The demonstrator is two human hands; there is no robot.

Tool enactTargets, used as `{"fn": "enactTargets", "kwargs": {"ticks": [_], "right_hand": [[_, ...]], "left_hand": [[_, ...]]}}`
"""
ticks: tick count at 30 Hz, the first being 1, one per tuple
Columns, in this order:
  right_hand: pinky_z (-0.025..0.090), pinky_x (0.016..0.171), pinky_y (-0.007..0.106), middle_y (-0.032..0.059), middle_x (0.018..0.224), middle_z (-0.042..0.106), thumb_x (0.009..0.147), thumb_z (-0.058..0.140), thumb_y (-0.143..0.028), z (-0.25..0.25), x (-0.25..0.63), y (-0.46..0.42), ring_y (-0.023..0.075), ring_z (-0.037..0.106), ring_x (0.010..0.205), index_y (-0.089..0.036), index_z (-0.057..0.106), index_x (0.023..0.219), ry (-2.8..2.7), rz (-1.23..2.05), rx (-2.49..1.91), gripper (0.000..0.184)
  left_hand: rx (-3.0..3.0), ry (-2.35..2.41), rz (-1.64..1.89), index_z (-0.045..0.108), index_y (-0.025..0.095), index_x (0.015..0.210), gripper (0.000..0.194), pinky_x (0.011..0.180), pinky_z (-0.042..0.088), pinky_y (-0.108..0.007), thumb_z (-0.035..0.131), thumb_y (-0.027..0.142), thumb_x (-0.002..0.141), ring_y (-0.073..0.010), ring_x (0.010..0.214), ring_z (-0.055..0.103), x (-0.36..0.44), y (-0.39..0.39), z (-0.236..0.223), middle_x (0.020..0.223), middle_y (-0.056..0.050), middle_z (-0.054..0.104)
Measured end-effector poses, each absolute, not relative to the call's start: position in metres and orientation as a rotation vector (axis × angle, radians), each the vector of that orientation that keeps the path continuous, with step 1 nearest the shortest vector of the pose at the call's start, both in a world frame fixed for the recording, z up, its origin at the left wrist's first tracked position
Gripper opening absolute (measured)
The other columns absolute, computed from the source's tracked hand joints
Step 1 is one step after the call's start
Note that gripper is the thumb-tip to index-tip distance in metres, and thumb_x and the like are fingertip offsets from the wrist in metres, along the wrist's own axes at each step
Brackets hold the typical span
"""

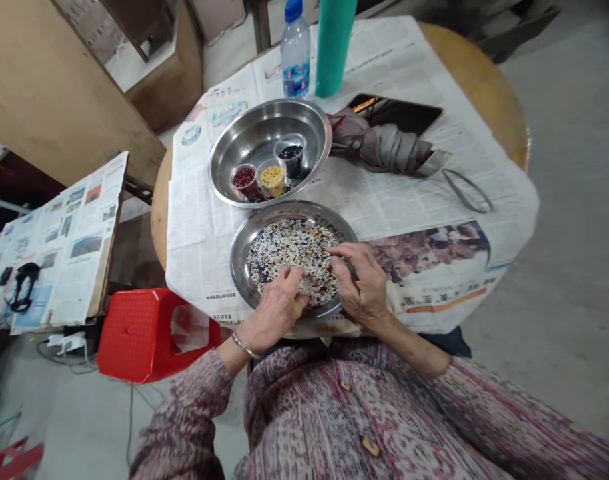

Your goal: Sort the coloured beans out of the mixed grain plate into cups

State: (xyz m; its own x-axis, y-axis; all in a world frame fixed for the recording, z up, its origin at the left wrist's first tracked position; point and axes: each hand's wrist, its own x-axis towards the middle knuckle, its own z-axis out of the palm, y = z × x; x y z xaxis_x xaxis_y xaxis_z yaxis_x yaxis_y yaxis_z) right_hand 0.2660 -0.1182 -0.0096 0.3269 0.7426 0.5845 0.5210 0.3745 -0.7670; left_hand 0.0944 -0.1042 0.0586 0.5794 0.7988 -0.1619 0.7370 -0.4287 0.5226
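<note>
A shallow steel plate in front of me holds mixed grains and beans, mostly white with dark red, yellow and black ones among them. My left hand reaches over its near edge, fingertips bent down into the mix and drawn together; what they hold, if anything, is hidden. At the plate's right side is my right hand, thumb and forefinger apart over the mix. Just behind, a larger steel basin contains three clear cups: red beans, yellow beans and black beans.
Newspaper covers the round table. Behind the basin stand a water bottle and a green cylinder. A folded umbrella and a dark flat tablet-like object lie right. A red stool stands lower left.
</note>
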Motion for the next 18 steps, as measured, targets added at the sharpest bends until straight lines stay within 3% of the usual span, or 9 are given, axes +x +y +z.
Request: {"fn": "enactTargets", "kwargs": {"ticks": [4,8,10,15,18], "right_hand": [[0.054,0.090,0.040,0.0073,0.103,0.071,0.100,0.052,-0.020,-0.010,0.266,-0.118,0.0224,0.067,0.099,-0.024,0.069,0.110,-1.319,0.217,-1.281,0.020],[0.054,0.092,0.041,0.0079,0.104,0.071,0.100,0.051,-0.021,-0.010,0.266,-0.117,0.0225,0.067,0.100,-0.023,0.069,0.110,-1.307,0.221,-1.283,0.021],[0.054,0.093,0.042,0.0083,0.104,0.071,0.100,0.050,-0.022,-0.010,0.266,-0.117,0.0231,0.067,0.101,-0.023,0.069,0.110,-1.308,0.231,-1.288,0.021],[0.053,0.094,0.043,0.0089,0.106,0.070,0.101,0.048,-0.026,-0.010,0.266,-0.116,0.0236,0.066,0.103,-0.024,0.068,0.110,-1.291,0.246,-1.298,0.022],[0.053,0.095,0.044,0.0086,0.106,0.071,0.102,0.046,-0.028,-0.010,0.266,-0.115,0.0236,0.066,0.104,-0.024,0.068,0.109,-1.269,0.229,-1.302,0.023]], "left_hand": [[2.267,1.166,0.430,0.050,0.021,0.118,0.035,0.101,0.055,-0.039,0.056,0.002,0.089,-0.0220,0.111,0.064,0.122,-0.080,0.038,0.115,-0.007,0.064],[2.320,1.269,0.505,0.052,0.021,0.122,0.031,0.098,0.057,-0.040,0.058,0.011,0.094,-0.0225,0.112,0.063,0.130,-0.049,0.046,0.121,-0.009,0.060],[2.387,1.340,0.443,0.053,0.020,0.126,0.037,0.102,0.055,-0.044,0.067,0.022,0.092,-0.0262,0.119,0.059,0.126,-0.039,0.057,0.127,-0.011,0.057],[2.620,1.144,-0.020,0.044,0.023,0.145,0.093,0.112,0.044,-0.061,0.090,0.044,0.067,-0.0409,0.139,0.040,0.120,-0.037,0.070,0.154,-0.016,0.039],[2.696,0.987,-0.159,0.049,0.022,0.142,0.080,0.111,0.045,-0.058,0.085,0.037,0.073,-0.0394,0.137,0.042,0.132,-0.038,0.063,0.153,-0.014,0.042]]}}
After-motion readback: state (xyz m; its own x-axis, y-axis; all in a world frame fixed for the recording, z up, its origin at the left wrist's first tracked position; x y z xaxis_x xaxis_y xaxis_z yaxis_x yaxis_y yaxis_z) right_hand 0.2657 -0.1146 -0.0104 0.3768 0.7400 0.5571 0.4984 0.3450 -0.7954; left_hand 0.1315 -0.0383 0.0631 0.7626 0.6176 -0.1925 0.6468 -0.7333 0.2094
